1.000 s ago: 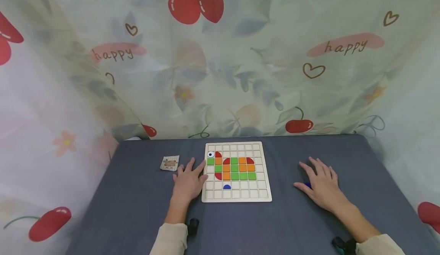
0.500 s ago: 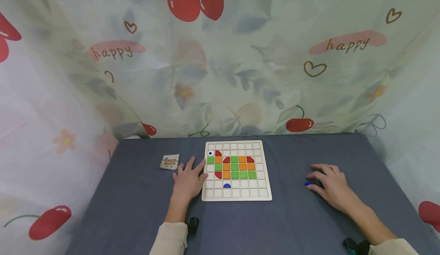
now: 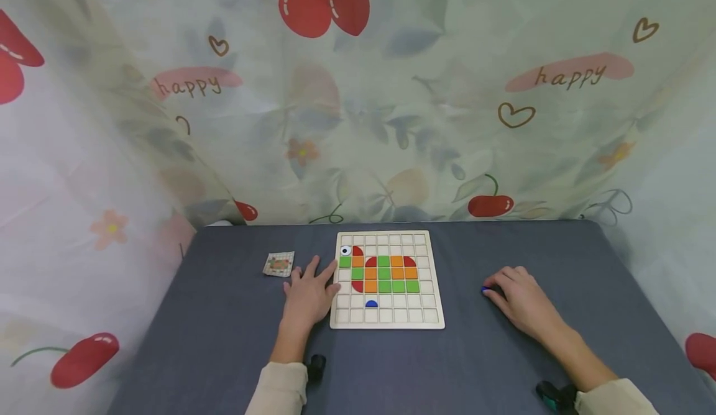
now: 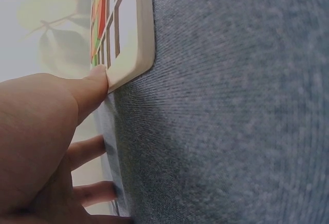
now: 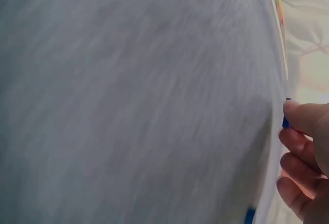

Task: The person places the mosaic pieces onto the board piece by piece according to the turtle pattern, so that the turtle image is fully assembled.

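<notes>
My right hand (image 3: 520, 300) pinches a small blue piece (image 5: 286, 116) between thumb and fingertips, over the right side of the table. A wooden grid board (image 3: 435, 315) lies flat in the middle, bearing red, orange and green tiles. A white tile with a black eye dot (image 3: 345, 251) sits at its upper left. Near the bottom of the grid is a blue half-round tile (image 3: 371, 304). My left hand (image 3: 304, 300) rests at the board's left edge with fingers spread. In the left wrist view its thumb (image 4: 95, 88) touches the rim near a corner.
A small picture card (image 3: 278, 264) lies on the table left of the board, just beyond the left fingertips. Another blue piece (image 5: 250, 215) shows at the bottom of the right wrist view. A printed curtain (image 3: 358, 123) hangs behind the dark grey tablecloth (image 3: 386, 371).
My right hand first hovered spread over a blue piece, then closed its fingers on it and moved left with it. My left hand has stayed at the board's edge.
</notes>
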`<act>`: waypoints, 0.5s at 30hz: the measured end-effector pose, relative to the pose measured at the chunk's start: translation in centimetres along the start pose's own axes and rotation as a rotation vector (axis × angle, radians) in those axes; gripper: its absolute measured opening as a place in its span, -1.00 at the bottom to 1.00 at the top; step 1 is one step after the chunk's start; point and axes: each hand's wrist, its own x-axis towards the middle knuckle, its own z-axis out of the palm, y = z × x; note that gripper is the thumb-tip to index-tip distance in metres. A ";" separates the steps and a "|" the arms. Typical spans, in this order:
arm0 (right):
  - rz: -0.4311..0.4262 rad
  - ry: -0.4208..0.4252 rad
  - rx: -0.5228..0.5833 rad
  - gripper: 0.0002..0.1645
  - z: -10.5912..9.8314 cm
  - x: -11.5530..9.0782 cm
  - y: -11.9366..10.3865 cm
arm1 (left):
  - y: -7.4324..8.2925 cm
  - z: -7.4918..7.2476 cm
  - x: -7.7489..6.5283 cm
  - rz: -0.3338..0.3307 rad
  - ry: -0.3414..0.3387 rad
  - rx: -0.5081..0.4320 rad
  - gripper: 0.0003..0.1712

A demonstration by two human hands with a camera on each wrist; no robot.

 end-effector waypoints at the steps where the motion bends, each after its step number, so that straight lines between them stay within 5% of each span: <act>1: 0.002 0.003 0.004 -0.86 0.2 0.3 -0.3 | 0.0 0.0 0.0 -0.001 0.000 0.001 -0.34; 15: 0.178 -0.086 0.150 -0.88 2.9 4.4 -5.6 | 0.1 0.0 -0.1 -0.006 0.002 0.005 -0.34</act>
